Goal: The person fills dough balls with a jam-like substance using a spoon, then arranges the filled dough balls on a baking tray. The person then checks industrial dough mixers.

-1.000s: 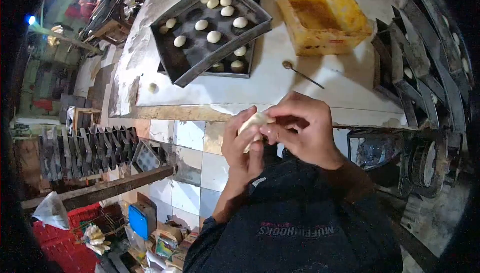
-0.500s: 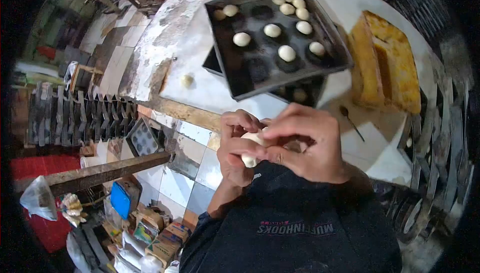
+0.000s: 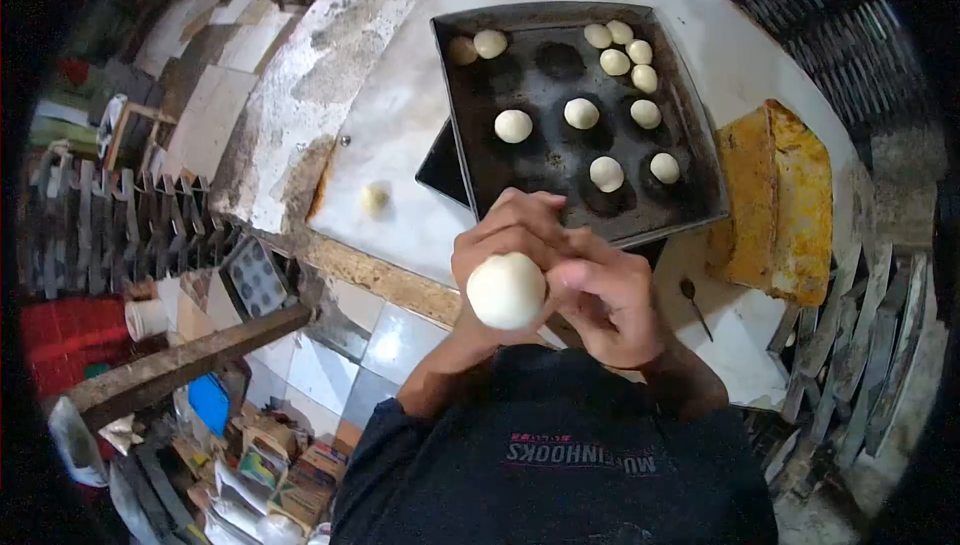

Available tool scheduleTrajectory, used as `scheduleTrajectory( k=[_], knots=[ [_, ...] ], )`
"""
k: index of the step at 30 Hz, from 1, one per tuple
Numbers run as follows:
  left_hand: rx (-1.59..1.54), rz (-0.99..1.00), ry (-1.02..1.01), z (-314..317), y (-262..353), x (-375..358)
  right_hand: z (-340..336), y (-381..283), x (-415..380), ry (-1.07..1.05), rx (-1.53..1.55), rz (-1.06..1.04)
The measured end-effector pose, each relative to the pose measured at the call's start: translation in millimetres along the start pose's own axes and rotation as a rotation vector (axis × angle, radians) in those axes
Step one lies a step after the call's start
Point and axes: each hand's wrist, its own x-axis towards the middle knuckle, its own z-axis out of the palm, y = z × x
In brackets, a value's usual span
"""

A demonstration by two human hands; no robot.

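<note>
A smooth, pale dough ball (image 3: 507, 292) bulges from my left hand (image 3: 508, 237), whose fingers are wrapped round its far side. Pressed up against the ball's right side is my right hand (image 3: 612, 307), fingers bent and thumb close to the dough; part of that grip is hidden. Just beyond my hands lies a dark metal baking tray (image 3: 545, 165) with round hollows. Several small dough balls sit in it, some in hollows and a cluster (image 3: 615, 62) in the far right corner. One more dough piece (image 3: 374, 198) rests on the table left of the tray.
Under the tray, another dark tray (image 3: 440, 170) sticks out on the white worktable (image 3: 400, 115). A yellow, stained container (image 3: 775, 205) stands at the right, with a dark spoon (image 3: 696, 307) nearby. Stacked metal pans (image 3: 870, 345) line the right side. A wooden beam (image 3: 190, 360) crosses at lower left.
The dough between my hands now shows as a round, smooth ball facing up. My right hand has shifted from above the dough to its right side. The view has moved slightly.
</note>
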Motion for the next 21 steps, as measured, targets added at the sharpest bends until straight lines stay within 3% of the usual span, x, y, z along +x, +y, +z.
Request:
scheduleTrajectory(
  k=[1, 2, 3, 4, 6, 7, 9, 11, 14, 16, 18, 19, 20, 21],
  knots=[
    [0.073, -0.17, 0.055, -2.0, -1.6, -8.4, -0.6, 3.8, -2.3, -0.023, 0.002, 0.016],
    [0.143, -0.343, 0.108, -2.9, -1.2, -15.9, -0.1, 5.9, -7.4, 0.09, -0.135, 0.04],
    [0.436, -0.311, 0.036, -4.4, 0.9, -13.0, 0.1, 7.4, -9.8, 0.203, -0.275, 0.062],
    [0.522, -0.377, -0.093, -9.2, -2.9, -17.2, 0.7, 8.0, -9.4, 0.182, -0.277, 0.08],
    [0.199, -0.467, -0.068, -5.2, -18.0, -45.3, 7.7, 3.4, -6.5, 0.256, -0.269, -0.205],
    [-0.008, -0.555, -0.068, -4.2, -25.8, -59.3, 13.1, 4.6, -5.3, 0.143, -0.341, -0.265],
    [-0.101, -0.824, 0.009, 1.7, -23.2, -79.3, 31.6, 21.0, -8.7, 0.002, -0.406, -0.307],
    [-0.013, -0.782, -0.069, -3.2, -17.0, -86.1, 39.4, 31.8, -10.8, -0.02, -0.4, -0.306],
    [0.076, -0.744, -0.136, -17.0, -8.5, -84.2, 32.5, 49.3, 1.5, -0.037, -0.152, -0.164],
    [0.008, -0.981, -0.01, -39.7, 5.0, -73.6, 29.7, 65.7, 21.3, 0.077, -0.134, -0.011],
    [0.118, -0.989, 0.198, -67.2, 9.9, -74.4, 41.3, 106.6, 40.6, 0.061, -0.292, 0.011],
    [0.14, -0.936, 0.295, -80.4, 10.1, -74.6, 45.8, 121.4, 40.5, -0.127, -0.444, 0.082],
    [0.161, -0.879, 0.394, -92.7, 9.6, -76.1, 45.6, 126.4, 37.3, -0.123, -0.448, 0.077],
    [0.232, -0.832, 0.413, -106.8, 7.6, -83.3, 45.7, 124.3, 35.4, -0.263, -0.494, 0.144]
  ],
)
